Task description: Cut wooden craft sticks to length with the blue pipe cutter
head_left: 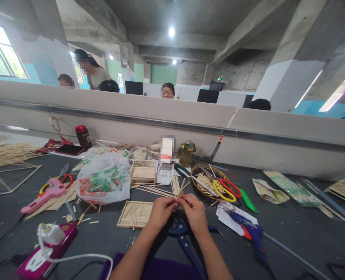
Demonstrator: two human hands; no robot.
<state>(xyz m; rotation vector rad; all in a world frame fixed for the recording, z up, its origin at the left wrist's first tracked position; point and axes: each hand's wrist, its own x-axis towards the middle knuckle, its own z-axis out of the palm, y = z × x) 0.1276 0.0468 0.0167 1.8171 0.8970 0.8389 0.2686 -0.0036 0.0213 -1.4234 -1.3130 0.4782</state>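
Pinching thin wooden sticks [180, 191] in nearly closed left hand [161, 211] and right hand [195, 212]; probably light, stiff but snappable, best gripped mid-length.

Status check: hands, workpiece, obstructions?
Left hand and right hand together, fingertips pinching thin wooden sticks. Blue-handled cutter below, between forearms; could get in the way. Slatted wooden panel beside left hand.

A red-lidded bottle [84, 137] stands near the partition [149, 111] — black monitors [208, 95] and people [98, 77] beyond.
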